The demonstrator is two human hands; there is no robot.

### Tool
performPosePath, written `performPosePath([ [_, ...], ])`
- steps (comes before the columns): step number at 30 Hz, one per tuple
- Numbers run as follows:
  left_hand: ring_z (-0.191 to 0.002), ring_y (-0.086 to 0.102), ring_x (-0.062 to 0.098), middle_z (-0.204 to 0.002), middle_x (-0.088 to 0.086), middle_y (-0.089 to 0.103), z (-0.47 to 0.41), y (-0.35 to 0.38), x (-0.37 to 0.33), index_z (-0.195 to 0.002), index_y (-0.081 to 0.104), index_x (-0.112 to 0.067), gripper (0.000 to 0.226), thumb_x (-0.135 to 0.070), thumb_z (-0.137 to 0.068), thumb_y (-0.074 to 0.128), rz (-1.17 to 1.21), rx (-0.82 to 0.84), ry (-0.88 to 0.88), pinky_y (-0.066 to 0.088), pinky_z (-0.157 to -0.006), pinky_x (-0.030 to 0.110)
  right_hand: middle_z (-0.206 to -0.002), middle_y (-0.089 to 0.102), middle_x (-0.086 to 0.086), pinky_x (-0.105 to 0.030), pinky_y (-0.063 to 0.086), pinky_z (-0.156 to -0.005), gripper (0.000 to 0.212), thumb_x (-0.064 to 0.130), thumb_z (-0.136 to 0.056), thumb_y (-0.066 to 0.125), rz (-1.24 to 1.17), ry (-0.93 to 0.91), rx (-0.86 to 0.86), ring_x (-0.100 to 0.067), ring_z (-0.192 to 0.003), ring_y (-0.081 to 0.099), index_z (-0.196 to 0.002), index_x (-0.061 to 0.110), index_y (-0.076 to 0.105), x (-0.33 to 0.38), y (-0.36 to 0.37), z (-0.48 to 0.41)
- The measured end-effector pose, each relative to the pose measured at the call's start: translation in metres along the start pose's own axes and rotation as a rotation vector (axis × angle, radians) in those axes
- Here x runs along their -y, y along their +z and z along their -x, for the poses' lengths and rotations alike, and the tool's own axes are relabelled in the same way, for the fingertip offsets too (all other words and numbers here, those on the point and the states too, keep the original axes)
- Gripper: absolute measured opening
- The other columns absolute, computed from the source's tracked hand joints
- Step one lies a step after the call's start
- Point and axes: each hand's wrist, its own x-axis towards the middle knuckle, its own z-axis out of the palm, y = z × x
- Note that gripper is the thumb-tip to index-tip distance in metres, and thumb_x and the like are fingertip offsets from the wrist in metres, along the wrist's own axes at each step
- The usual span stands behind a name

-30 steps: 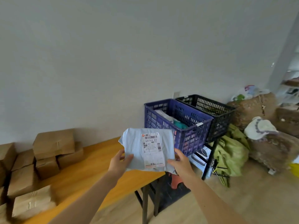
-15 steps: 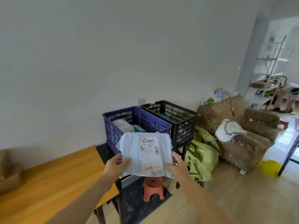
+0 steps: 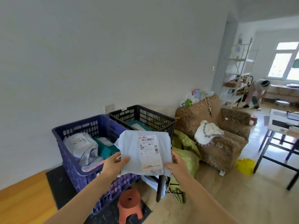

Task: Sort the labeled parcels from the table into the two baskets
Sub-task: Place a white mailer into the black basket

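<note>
I hold a pale blue soft parcel [image 3: 134,152] with a white barcode label upright in front of me, over the near edge of the baskets. My left hand [image 3: 114,164] grips its lower left edge and my right hand [image 3: 175,164] grips its lower right edge. Behind it the blue basket [image 3: 77,168] holds a silver-grey bag and a teal parcel. The black basket [image 3: 145,115] stands to its right with a labeled parcel inside. A corner of the wooden table [image 3: 24,201] shows at the lower left.
An orange plastic stool [image 3: 129,204] stands on a dark mat below the baskets. Green bags [image 3: 187,152] lie between the baskets and a brown armchair [image 3: 218,135]. A dark-legged table [image 3: 281,131] is at the right. Another person bends by a white shelf far back.
The view has swung right and closer to the baskets, so the table and its cardboard boxes have slid out at the left. Both hands keep the same hold on the parcel.
</note>
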Motion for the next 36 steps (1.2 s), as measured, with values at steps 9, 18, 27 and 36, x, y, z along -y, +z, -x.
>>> performPosePath([
  [9, -0.074, 0.066, 0.012, -0.088, -0.002, 0.072, -0.14, 0.058, -0.022, -0.105, 0.066, -0.025, 0.016, -0.023, -0.089, 0.068, 0.012, 0.03, 0.034, 0.047, -0.05, 0.017, -0.108, 0.06, 0.006, -0.02, 0.049, -0.058, 0.054, 0.001, -0.085, 0.063, 0.018, 0.005, 0.033, -0.012, -0.094, 0.061, -0.129, 0.028, 0.048, 0.015, -0.026, -0.138],
  [18, -0.083, 0.062, 0.009, -0.098, -0.006, 0.066, -0.227, 0.116, -0.049, -0.11, 0.063, -0.027, 0.019, -0.025, -0.091, 0.065, -0.031, -0.023, 0.111, 0.046, -0.056, 0.017, -0.12, 0.059, -0.002, -0.034, 0.052, -0.084, 0.053, -0.005, -0.082, 0.06, 0.023, -0.072, 0.046, -0.021, -0.108, 0.057, -0.128, 0.019, 0.051, 0.038, -0.056, -0.254],
  [27, -0.082, 0.062, 0.018, -0.105, 0.008, 0.064, -0.304, 0.178, -0.061, -0.123, 0.06, -0.017, 0.034, -0.023, -0.09, 0.066, -0.042, -0.207, 0.049, 0.048, -0.06, 0.022, -0.122, 0.057, 0.003, -0.035, 0.051, -0.09, 0.055, -0.002, -0.082, 0.061, 0.05, -0.108, 0.243, -0.018, -0.112, 0.055, -0.129, 0.025, 0.05, 0.041, -0.084, -0.385],
  [36, -0.086, 0.063, 0.022, -0.105, 0.008, 0.065, -0.358, 0.217, -0.06, -0.121, 0.06, -0.015, 0.033, -0.018, -0.088, 0.067, -0.096, -0.399, -0.097, 0.046, -0.055, 0.023, -0.117, 0.06, 0.004, -0.041, 0.054, -0.092, 0.048, 0.001, -0.083, 0.064, 0.077, -0.108, 0.419, -0.015, -0.108, 0.059, -0.117, 0.032, 0.051, 0.029, -0.087, -0.482],
])
